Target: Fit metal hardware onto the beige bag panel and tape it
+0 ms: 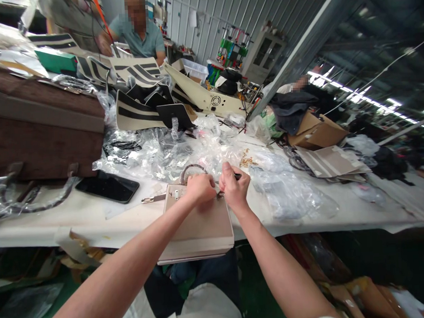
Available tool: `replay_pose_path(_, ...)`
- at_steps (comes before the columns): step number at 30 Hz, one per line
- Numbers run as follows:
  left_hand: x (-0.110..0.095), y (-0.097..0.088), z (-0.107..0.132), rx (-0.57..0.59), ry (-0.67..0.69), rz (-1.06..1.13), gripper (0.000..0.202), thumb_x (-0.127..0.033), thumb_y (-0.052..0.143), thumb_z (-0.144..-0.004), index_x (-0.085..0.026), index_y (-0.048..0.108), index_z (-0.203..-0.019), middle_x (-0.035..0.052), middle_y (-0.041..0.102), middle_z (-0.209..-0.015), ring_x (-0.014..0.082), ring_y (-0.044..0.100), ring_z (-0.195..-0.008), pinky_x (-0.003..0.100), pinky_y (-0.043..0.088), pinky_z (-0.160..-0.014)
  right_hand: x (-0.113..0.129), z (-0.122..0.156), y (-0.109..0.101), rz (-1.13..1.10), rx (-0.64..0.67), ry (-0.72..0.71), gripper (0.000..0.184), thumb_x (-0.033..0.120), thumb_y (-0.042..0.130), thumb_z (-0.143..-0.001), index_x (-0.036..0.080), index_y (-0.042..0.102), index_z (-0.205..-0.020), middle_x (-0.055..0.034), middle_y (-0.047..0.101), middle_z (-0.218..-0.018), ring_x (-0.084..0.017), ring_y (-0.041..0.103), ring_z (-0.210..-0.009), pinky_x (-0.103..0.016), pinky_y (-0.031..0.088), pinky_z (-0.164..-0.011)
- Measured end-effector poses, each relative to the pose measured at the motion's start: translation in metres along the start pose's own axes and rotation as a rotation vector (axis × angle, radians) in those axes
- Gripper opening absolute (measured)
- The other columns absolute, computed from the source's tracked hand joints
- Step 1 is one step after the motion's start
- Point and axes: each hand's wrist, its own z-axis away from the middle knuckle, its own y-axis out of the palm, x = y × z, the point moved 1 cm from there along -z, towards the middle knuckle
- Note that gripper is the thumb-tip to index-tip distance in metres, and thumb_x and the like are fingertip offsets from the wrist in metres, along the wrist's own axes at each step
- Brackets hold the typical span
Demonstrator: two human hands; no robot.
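A beige handbag (201, 230) lies flat at the table's front edge, with a curved brown handle (194, 167) at its far side. My left hand (200, 188) rests on the bag's upper part with fingers curled down near a small metal fitting (219, 194); what they pinch is hidden. Just right of it, my right hand (235, 185) makes a fist around a black-handled tool (237, 176), thumb raised, its tip near the fitting and hard to make out. A strap with a metal end (153, 198) sticks out at the bag's left.
Left of the bag lies a black phone (108, 186), beside a large brown bag (42, 124). Crumpled clear plastic (294, 188) and small gold pieces (247, 158) lie beyond and to the right. Striped panels (139, 110) are piled further back, where another person (147, 42) sits.
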Motion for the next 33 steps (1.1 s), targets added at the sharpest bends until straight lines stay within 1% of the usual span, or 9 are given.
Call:
replay_pose_path(5, -0.002, 0.000, 0.003, -0.018, -0.009, 0.034, 0.026, -0.019, 0.072, -0.078, -0.027, 0.084, -0.100, 0.0068, 0.084, -0.112, 0.0341, 0.071, -0.122, 0.045, 0.049, -0.112, 0.011, -0.019, -0.012, -0.241, -0.051, 0.162, 0.075, 0.071, 0.081, -0.094, 0.026, 0.032, -0.059, 0.0099, 0.025, -0.050, -0.008, 0.024, -0.037, -0.026, 0.017, -0.035)
replay_pose_path(10, -0.001, -0.001, 0.008, -0.028, -0.004, 0.041, 0.026, -0.019, 0.071, -0.079, -0.026, 0.084, -0.100, 0.0068, 0.083, -0.110, 0.0340, 0.070, -0.121, 0.044, 0.049, -0.111, 0.012, -0.019, -0.011, -0.245, 0.021, 0.298, 0.077, 0.073, 0.086, -0.089, 0.026, 0.033, -0.058, 0.0105, 0.025, -0.049, -0.006, 0.022, -0.037, -0.024, 0.014, -0.033)
replay_pose_path(13, 0.000, -0.001, 0.009, -0.032, 0.002, 0.044, 0.026, -0.018, 0.071, -0.078, -0.027, 0.084, -0.099, 0.0067, 0.083, -0.111, 0.0339, 0.070, -0.122, 0.045, 0.049, -0.111, 0.001, -0.020, -0.004, -0.233, 0.014, 0.352, 0.078, 0.074, 0.086, -0.087, 0.026, 0.032, -0.059, 0.0110, 0.025, -0.049, -0.006, 0.023, -0.037, -0.023, 0.014, -0.032)
replay_pose_path(16, 0.004, 0.002, 0.007, -0.029, 0.017, 0.053, 0.026, -0.019, 0.072, -0.077, -0.027, 0.084, -0.100, 0.0067, 0.083, -0.112, 0.0337, 0.070, -0.122, 0.044, 0.049, -0.111, -0.017, -0.032, 0.003, -0.196, -0.004, 0.397, 0.075, 0.071, 0.085, -0.089, 0.027, 0.032, -0.062, 0.0115, 0.027, -0.050, -0.006, 0.023, -0.037, -0.022, 0.015, -0.031)
replay_pose_path(20, 0.008, 0.005, 0.004, -0.024, 0.049, 0.056, 0.028, -0.020, 0.072, -0.080, -0.028, 0.084, -0.104, 0.0066, 0.083, -0.117, 0.0341, 0.070, -0.124, 0.045, 0.048, -0.115, -0.043, -0.054, 0.014, -0.128, 0.014, 0.677, 0.074, 0.066, 0.082, -0.097, 0.028, 0.027, -0.067, 0.0140, 0.023, -0.048, -0.005, 0.017, -0.038, -0.019, 0.013, -0.030)
replay_pose_path(23, 0.008, 0.002, 0.005, -0.029, 0.046, 0.056, 0.028, -0.021, 0.072, -0.081, -0.027, 0.084, -0.105, 0.0069, 0.083, -0.116, 0.0341, 0.071, -0.122, 0.045, 0.049, -0.113, -0.043, -0.061, 0.017, -0.118, 0.058, 0.774, 0.074, 0.069, 0.080, -0.098, 0.028, 0.027, -0.068, 0.0149, 0.023, -0.047, -0.005, 0.015, -0.038, -0.019, 0.012, -0.030)
replay_pose_path(25, 0.008, 0.001, 0.007, -0.031, 0.041, 0.063, 0.026, -0.021, 0.074, -0.080, -0.027, 0.084, -0.104, 0.0073, 0.083, -0.114, 0.0340, 0.072, -0.121, 0.044, 0.051, -0.111, -0.030, -0.058, 0.015, -0.133, 0.072, 0.685, 0.076, 0.073, 0.079, -0.097, 0.028, 0.026, -0.066, 0.0143, 0.022, -0.048, -0.005, 0.015, -0.038, -0.019, 0.012, -0.031)
replay_pose_path(30, 0.007, -0.002, 0.006, -0.024, 0.030, 0.090, 0.022, -0.022, 0.077, -0.078, -0.027, 0.084, -0.098, 0.0071, 0.084, -0.114, 0.0338, 0.072, -0.122, 0.043, 0.050, -0.113, 0.004, -0.030, 0.007, -0.168, 0.022, 0.144, 0.074, 0.072, 0.078, -0.097, 0.027, 0.032, -0.060, 0.0104, 0.025, -0.050, -0.007, 0.024, -0.037, -0.024, 0.018, -0.033)
replay_pose_path(33, 0.009, 0.000, 0.004, -0.011, 0.030, 0.092, 0.023, -0.023, 0.076, -0.079, -0.026, 0.084, -0.101, 0.0079, 0.083, -0.113, 0.0345, 0.071, -0.123, 0.044, 0.050, -0.113, 0.005, -0.010, 0.008, -0.094, 0.027, 0.072, 0.071, 0.071, 0.079, -0.097, 0.026, 0.039, -0.059, 0.0086, 0.031, -0.049, -0.009, 0.030, -0.038, -0.027, 0.023, -0.035)
